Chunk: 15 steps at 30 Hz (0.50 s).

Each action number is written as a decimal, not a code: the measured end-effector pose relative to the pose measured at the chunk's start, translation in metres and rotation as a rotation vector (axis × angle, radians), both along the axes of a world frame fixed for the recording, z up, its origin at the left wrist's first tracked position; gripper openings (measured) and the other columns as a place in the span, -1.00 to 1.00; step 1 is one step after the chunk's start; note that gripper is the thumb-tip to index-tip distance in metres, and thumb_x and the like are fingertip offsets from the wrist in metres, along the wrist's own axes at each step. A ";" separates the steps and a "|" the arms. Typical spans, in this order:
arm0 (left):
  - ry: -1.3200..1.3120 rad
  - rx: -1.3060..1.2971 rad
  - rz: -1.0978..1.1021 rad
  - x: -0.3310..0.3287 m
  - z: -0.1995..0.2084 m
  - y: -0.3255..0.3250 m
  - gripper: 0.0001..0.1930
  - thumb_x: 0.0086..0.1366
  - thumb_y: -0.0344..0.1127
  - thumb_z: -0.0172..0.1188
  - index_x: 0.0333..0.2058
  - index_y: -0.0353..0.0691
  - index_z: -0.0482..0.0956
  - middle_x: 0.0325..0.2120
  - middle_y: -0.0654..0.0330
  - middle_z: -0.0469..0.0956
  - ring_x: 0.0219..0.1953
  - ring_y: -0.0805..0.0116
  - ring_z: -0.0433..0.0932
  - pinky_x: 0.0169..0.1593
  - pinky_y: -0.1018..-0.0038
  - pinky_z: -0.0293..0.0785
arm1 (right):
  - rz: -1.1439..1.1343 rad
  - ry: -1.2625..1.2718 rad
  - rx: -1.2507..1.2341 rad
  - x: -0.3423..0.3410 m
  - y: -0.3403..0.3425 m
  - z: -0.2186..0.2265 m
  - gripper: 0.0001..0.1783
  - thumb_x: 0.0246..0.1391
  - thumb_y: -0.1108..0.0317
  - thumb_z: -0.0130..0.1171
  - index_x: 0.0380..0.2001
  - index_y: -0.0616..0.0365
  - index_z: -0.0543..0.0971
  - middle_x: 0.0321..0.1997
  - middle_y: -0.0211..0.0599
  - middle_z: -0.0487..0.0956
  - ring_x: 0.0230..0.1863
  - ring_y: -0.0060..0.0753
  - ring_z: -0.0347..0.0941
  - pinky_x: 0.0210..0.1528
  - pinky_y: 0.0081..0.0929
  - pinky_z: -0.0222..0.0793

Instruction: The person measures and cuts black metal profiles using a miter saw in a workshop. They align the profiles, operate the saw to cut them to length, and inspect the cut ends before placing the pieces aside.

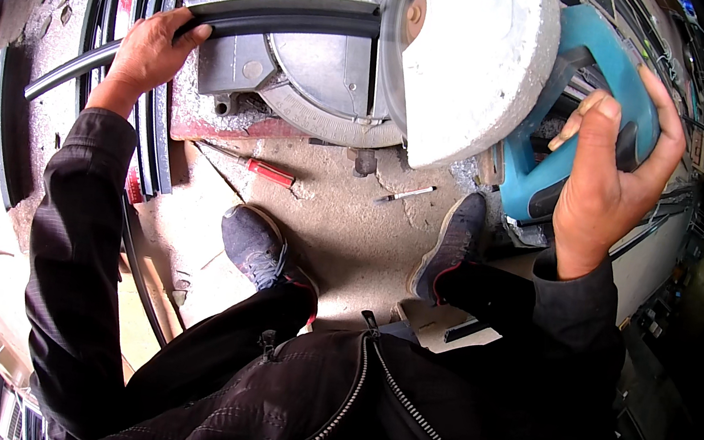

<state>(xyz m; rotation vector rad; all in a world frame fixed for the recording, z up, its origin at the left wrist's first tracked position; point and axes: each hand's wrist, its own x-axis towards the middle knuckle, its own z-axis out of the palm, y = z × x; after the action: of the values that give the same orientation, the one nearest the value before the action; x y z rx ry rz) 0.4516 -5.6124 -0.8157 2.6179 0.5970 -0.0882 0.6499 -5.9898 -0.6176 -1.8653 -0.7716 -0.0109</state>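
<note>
A miter saw (323,72) with a grey metal table and a whitened round blade guard (486,68) stands in front of me. A long black profile bar (298,25) lies across the saw table along the fence; its right end reaches the guard, where the blade is hidden. My left hand (148,55) is closed over the bar left of the table, and the bar's other end sticks out beyond the hand. On the right, my right hand (605,179) is wrapped round the saw's teal handle (614,54), some fingers passing through its opening.
Several dark profiles (144,128) lie lengthwise at the left, near the saw. A red-handled screwdriver (270,173) and a pen (407,194) lie on the dusty floor between the saw and my shoes (254,247). Metal shavings cover the surface behind the saw.
</note>
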 end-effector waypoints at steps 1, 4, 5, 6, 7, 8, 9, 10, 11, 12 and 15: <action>-0.001 0.012 0.001 0.000 0.000 0.000 -0.54 0.42 0.09 0.19 -0.24 -0.29 0.60 -0.35 -0.13 0.65 -0.23 -0.15 0.67 -0.11 0.10 0.55 | -0.002 0.005 0.004 0.000 0.000 0.000 -0.53 0.28 0.51 0.17 0.21 0.19 0.32 -0.34 -0.33 0.56 -0.48 -0.66 0.48 -0.40 -0.67 0.47; -0.011 0.022 -0.004 0.000 -0.002 0.000 -0.54 0.42 0.09 0.19 -0.24 -0.29 0.59 -0.35 -0.12 0.65 -0.24 -0.15 0.67 -0.11 0.09 0.54 | -0.001 0.004 -0.004 0.000 -0.001 -0.001 -0.53 0.27 0.52 0.18 0.21 0.19 0.32 -0.33 -0.32 0.56 -0.47 -0.66 0.48 -0.40 -0.67 0.47; -0.015 0.022 -0.005 0.000 -0.002 0.000 -0.54 0.42 0.09 0.19 -0.24 -0.29 0.59 -0.35 -0.12 0.65 -0.24 -0.15 0.67 -0.11 0.09 0.54 | 0.000 0.003 -0.002 0.000 -0.001 -0.001 -0.53 0.27 0.52 0.18 0.21 0.19 0.32 -0.33 -0.32 0.56 -0.47 -0.65 0.48 -0.40 -0.67 0.47; -0.017 0.022 -0.007 0.000 -0.003 0.001 -0.54 0.42 0.09 0.19 -0.24 -0.29 0.59 -0.35 -0.12 0.65 -0.24 -0.15 0.67 -0.11 0.09 0.54 | 0.000 0.002 0.000 -0.001 -0.001 -0.001 -0.53 0.28 0.52 0.18 0.21 0.19 0.32 -0.33 -0.32 0.56 -0.47 -0.65 0.48 -0.39 -0.67 0.47; -0.020 0.022 -0.010 0.000 -0.004 0.001 -0.54 0.42 0.09 0.19 -0.25 -0.29 0.59 -0.35 -0.12 0.65 -0.24 -0.15 0.67 -0.11 0.09 0.54 | 0.000 0.000 0.002 -0.001 0.000 -0.001 -0.53 0.28 0.52 0.18 0.21 0.19 0.32 -0.33 -0.31 0.56 -0.47 -0.65 0.48 -0.39 -0.67 0.47; -0.023 0.022 -0.012 0.000 -0.004 0.002 -0.54 0.42 0.09 0.19 -0.25 -0.29 0.59 -0.35 -0.12 0.65 -0.24 -0.15 0.67 -0.12 0.09 0.54 | -0.002 0.002 0.002 -0.001 0.000 -0.001 -0.53 0.28 0.52 0.18 0.20 0.19 0.33 -0.32 -0.31 0.56 -0.47 -0.65 0.48 -0.39 -0.67 0.47; -0.025 0.023 -0.015 0.000 -0.005 0.002 -0.54 0.42 0.09 0.19 -0.25 -0.29 0.59 -0.35 -0.12 0.65 -0.24 -0.15 0.67 -0.12 0.09 0.54 | -0.005 0.003 0.002 -0.001 0.000 -0.001 -0.53 0.28 0.52 0.18 0.20 0.19 0.33 -0.32 -0.31 0.56 -0.47 -0.65 0.48 -0.39 -0.67 0.47; -0.028 0.024 -0.017 -0.001 -0.005 0.002 -0.54 0.42 0.09 0.19 -0.25 -0.29 0.59 -0.35 -0.12 0.65 -0.24 -0.15 0.67 -0.12 0.09 0.54 | -0.008 0.005 0.002 -0.002 0.000 -0.001 -0.53 0.28 0.51 0.18 0.20 0.19 0.33 -0.32 -0.31 0.56 -0.47 -0.64 0.48 -0.39 -0.67 0.47; -0.030 0.026 -0.020 -0.001 -0.005 0.002 -0.54 0.42 0.10 0.19 -0.25 -0.29 0.59 -0.35 -0.12 0.65 -0.24 -0.15 0.67 -0.12 0.08 0.54 | -0.009 0.003 0.003 -0.002 0.000 -0.001 -0.53 0.28 0.51 0.18 0.20 0.19 0.33 -0.32 -0.31 0.56 -0.47 -0.64 0.48 -0.39 -0.67 0.47; -0.032 0.028 -0.022 -0.001 -0.005 0.002 -0.54 0.42 0.10 0.19 -0.25 -0.29 0.59 -0.35 -0.12 0.65 -0.24 -0.15 0.66 -0.12 0.08 0.54 | -0.011 0.002 0.003 -0.002 -0.001 -0.001 -0.53 0.28 0.51 0.18 0.20 0.19 0.33 -0.32 -0.31 0.56 -0.47 -0.64 0.48 -0.38 -0.67 0.47; -0.033 0.031 -0.022 -0.001 -0.006 0.003 -0.54 0.42 0.10 0.18 -0.25 -0.29 0.59 -0.35 -0.12 0.65 -0.24 -0.15 0.66 -0.12 0.08 0.54 | -0.009 -0.005 0.004 -0.002 -0.001 -0.003 -0.53 0.28 0.50 0.19 0.21 0.19 0.32 -0.32 -0.32 0.56 -0.47 -0.65 0.47 -0.38 -0.67 0.46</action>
<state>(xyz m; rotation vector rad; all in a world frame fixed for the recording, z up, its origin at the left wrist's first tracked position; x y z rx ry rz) 0.4504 -5.6096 -0.8218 2.6504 0.5623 -0.0425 0.6481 -5.9911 -0.6208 -1.8660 -0.7662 -0.0231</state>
